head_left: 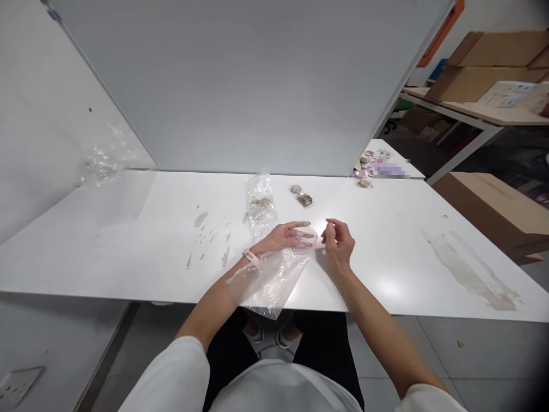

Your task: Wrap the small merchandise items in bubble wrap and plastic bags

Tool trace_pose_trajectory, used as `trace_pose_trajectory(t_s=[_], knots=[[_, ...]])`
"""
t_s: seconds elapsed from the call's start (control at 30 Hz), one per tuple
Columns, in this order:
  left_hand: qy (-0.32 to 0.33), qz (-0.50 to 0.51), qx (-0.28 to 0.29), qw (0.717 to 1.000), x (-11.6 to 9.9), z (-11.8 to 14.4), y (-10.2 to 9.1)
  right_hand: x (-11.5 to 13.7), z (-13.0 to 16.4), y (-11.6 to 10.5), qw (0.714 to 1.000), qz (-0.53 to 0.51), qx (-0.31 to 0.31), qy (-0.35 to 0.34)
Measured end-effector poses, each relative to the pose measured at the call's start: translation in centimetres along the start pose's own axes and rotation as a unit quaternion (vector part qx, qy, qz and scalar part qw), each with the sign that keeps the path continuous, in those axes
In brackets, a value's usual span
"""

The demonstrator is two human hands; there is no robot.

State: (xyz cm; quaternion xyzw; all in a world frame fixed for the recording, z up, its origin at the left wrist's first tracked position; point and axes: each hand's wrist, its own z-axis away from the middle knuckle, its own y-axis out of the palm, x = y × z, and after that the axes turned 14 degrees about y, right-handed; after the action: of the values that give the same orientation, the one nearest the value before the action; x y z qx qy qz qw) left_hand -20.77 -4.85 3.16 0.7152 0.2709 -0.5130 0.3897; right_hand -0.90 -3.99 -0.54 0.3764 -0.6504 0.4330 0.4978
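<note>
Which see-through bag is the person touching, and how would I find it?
Start at the white table and look at its near edge, right in front of the person. The clear plastic bag lies there under the left hand, its end hanging over the edge. Unlike the other bag farther back, it looks empty.

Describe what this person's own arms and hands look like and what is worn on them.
Both forearms are bare. Short white sleeves end near the elbows. The left hand has a pale pink watch strapped at the wrist. The right hand shows no watch, ring or glove.
</note>
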Motion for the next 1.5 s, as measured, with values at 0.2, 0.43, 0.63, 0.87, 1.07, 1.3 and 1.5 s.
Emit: trace_pose_trajectory(t_s=[0.2, 0.43, 0.63, 0.87, 1.07, 1.3, 1.5], knots=[[0.215, -0.138, -0.234, 0.938, -9.4, 4.5, -0.8, -0.9, -2.4, -0.9, 0.986, -0.026, 0.014, 0.165], [0.16, -0.642, -0.319, 0.678, -17.0, 12.2, -12.1, -1.3, -2.5, 0.2, 0.987, 0.006, 0.052, 0.152], [-0.101, -0.652, -0.42, 0.623, -11.2, 16.5, -18.5, -1.3, -2.7, 0.6, 0.986, -0.012, 0.058, 0.155], [-0.064, -0.693, -0.443, 0.566, -7.5, 10.7, -14.7, -1.8, -4.9, 2.5, 0.995, 0.094, 0.009, 0.044], [0.009, -0.701, -0.304, 0.644, -2.6, 0.2, -7.2, -0.7, -8.0, 6.2, 0.946, 0.298, -0.021, -0.128], [-0.066, -0.683, -0.229, 0.69, 1.6, -1.8, -6.4, 0.1, -12.4, 9.8, 0.877, 0.407, 0.075, -0.245], [-0.028, -0.68, -0.163, 0.714, 2.4, -1.7, -6.9, -0.2, -14.7, 10.6, 0.868, 0.419, 0.203, -0.175]])
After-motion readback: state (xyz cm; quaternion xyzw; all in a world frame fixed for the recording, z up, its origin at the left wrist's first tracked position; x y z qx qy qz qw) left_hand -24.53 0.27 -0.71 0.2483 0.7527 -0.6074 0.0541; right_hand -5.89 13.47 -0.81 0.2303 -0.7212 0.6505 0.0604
